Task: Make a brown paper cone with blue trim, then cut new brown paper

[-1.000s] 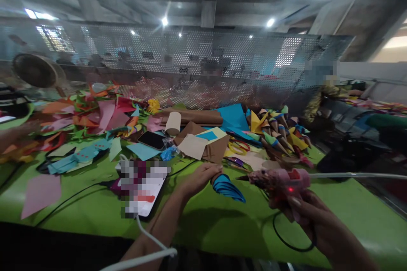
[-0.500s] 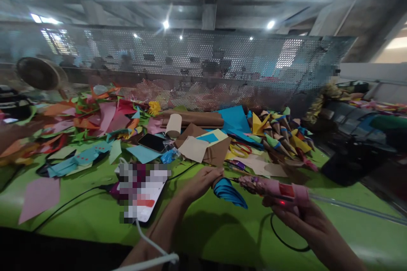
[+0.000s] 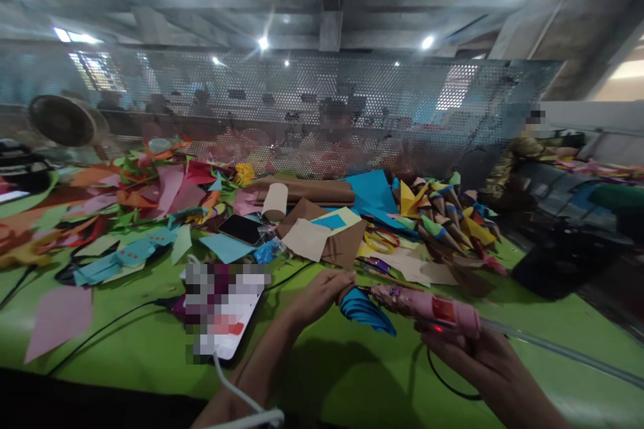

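Near the middle of the green table [image 3: 322,375], my left hand [image 3: 322,295] pinches a blue folded paper piece [image 3: 366,312] by its upper left end. Its layers fan out in curved pleats toward the lower right. My right hand [image 3: 467,355] is wrapped round the handle of a pink hot glue gun [image 3: 433,312]. The gun's nozzle points left and is at the top edge of the blue paper, touching or very close. A red light glows on the gun, and a long clear glue stick [image 3: 558,348] sticks out of its back.
Left of my arm lies a phone [image 3: 234,328] with cables. Behind are brown paper sheets [image 3: 342,241], a paper roll [image 3: 275,201], a dark phone [image 3: 240,229], yellow-handled scissors [image 3: 381,241] and a pile of paper cones [image 3: 445,214]. Coloured scraps [image 3: 171,188] heap at left, before a mesh screen [image 3: 282,107].
The glue gun has shifted slightly left and down, its nozzle now nearer the blue paper's top edge. The blue paper has moved slightly right and down.
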`<state>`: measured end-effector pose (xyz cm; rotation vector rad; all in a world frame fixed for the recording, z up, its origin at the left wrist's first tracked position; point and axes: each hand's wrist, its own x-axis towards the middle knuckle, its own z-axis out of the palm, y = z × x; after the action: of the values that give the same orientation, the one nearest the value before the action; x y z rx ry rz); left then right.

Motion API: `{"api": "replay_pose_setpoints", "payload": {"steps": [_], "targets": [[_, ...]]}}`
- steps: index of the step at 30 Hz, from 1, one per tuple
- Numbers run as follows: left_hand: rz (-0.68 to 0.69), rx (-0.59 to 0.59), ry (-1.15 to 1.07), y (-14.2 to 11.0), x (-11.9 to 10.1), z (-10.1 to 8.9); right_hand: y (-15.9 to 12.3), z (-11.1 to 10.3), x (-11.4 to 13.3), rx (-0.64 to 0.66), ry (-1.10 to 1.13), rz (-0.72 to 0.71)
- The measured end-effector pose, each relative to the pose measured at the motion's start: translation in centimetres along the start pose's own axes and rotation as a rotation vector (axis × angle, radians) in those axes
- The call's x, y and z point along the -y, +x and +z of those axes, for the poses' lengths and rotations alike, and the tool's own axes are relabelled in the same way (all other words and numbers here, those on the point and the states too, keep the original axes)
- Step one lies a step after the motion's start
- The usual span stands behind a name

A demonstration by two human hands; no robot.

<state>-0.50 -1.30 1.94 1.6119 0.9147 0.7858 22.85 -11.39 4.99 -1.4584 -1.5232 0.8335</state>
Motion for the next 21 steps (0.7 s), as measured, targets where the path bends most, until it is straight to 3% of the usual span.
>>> {"api": "replay_pose_setpoints", "payload": {"steps": [11,21], "targets": [[0.053,0.035,-0.070,0.2,0.5,0.1,0.3,-0.7,-1.2,0.043,-0.163,-0.042],[0.045,0.009,-0.121,0.3,0.8,0.0,-0.2,-1.0,-1.4,-0.033,-0.201,-0.040]]}}
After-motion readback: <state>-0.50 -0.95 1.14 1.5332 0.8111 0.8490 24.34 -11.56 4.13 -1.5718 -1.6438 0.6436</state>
